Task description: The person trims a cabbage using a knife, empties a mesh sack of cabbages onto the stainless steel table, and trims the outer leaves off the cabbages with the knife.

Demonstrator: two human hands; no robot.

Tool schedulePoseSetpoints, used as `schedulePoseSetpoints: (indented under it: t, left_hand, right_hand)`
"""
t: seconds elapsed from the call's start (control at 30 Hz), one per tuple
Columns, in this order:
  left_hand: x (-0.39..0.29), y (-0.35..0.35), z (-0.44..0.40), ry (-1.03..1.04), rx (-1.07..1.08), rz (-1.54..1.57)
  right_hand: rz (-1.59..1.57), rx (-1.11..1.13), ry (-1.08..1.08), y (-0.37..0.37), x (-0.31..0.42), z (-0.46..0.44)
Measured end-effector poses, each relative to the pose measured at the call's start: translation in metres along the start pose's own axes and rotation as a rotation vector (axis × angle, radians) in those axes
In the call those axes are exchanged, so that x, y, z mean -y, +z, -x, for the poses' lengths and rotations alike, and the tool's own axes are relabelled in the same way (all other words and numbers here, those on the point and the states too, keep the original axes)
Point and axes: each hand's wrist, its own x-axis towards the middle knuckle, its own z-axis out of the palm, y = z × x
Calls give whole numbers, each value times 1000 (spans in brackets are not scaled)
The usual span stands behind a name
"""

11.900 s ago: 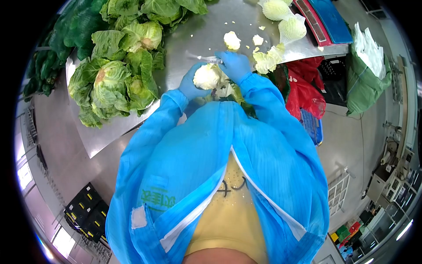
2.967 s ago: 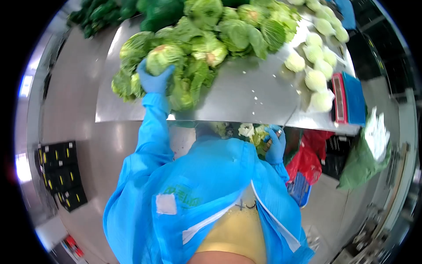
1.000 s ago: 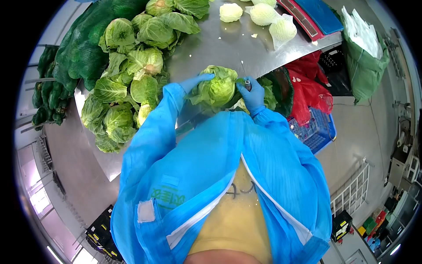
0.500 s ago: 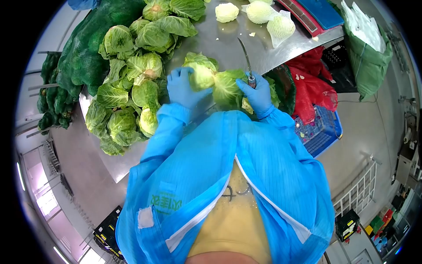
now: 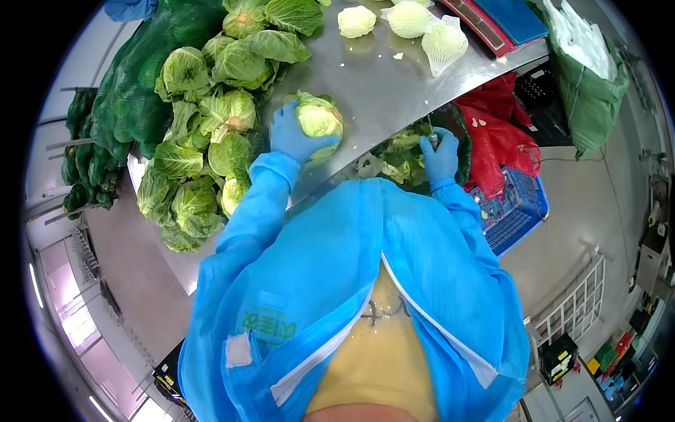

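My left hand (image 5: 290, 135), in a blue glove, is curved around a partly trimmed cabbage (image 5: 320, 118) on the metal table. Off the table's edge, my gloved right hand (image 5: 441, 160) grips a knife (image 5: 433, 140) by its handle; the blade points away from me and shows only as a thin line. Loose cabbage leaves (image 5: 402, 156) lie in a dark green mesh sack just beside and below the right hand. To the left of my left hand, a heap of untrimmed cabbages (image 5: 228, 112) covers that side of the table.
Peeled cabbages, two of them in white foam nets (image 5: 444, 46), sit at the table's far side. Near them are a red and blue case (image 5: 503, 28) and leaf scraps. Green mesh sacks (image 5: 133, 88) stand left; red netting (image 5: 485, 133) and a blue crate (image 5: 517, 211) are right.
A large outer leaf between my hands has left the cabbage. My right hand, still with the knife, has moved right and down over the sack of leaves. The left hand stays on the cabbage.
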Motion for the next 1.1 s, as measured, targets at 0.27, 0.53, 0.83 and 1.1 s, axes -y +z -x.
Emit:
schedulePoseSetpoints:
  t: [0.27, 0.53, 0.83, 1.1]
  left_hand:
    - [-14, -8, 13, -90, 85, -21]
    - [-2, 3, 16, -84, -9, 148]
    - [-4, 6, 17, -34, -66, 213]
    - [-11, 5, 16, -56, -85, 136]
  right_hand:
    - [-361, 747, -43, 26, 91, 18]
    - [-34, 599, -368, 48, 103, 11]
    - [168, 651, -380, 38, 119, 7]
    - [318, 621, -373, 61, 114, 0]
